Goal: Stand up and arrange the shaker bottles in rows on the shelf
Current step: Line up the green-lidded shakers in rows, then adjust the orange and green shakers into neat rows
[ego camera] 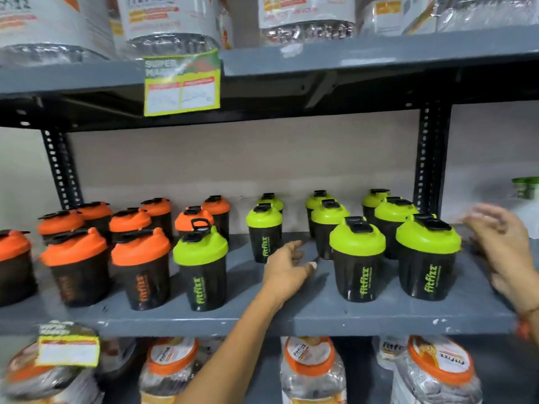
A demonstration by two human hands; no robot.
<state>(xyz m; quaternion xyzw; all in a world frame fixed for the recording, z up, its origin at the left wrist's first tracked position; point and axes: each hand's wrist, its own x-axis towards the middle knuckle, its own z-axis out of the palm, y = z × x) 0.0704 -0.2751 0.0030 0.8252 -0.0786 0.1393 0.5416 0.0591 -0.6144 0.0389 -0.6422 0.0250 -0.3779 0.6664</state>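
Shaker bottles (357, 260), black with orange or green lids, stand upright; both hands spread, empty.

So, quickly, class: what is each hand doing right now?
Left hand: open, holding nothing, resting on the shelf between green-lidded shakers.
Right hand: open and empty, blurred, beside the rightmost front green-lidded shaker.

Foil-wrapped tubs (306, 24) lined the top tier, a yellow-green price tag (182, 83) hung from its edge, and orange-lidded jars (309, 371) filled the tier below, beside a second tag (68, 349).
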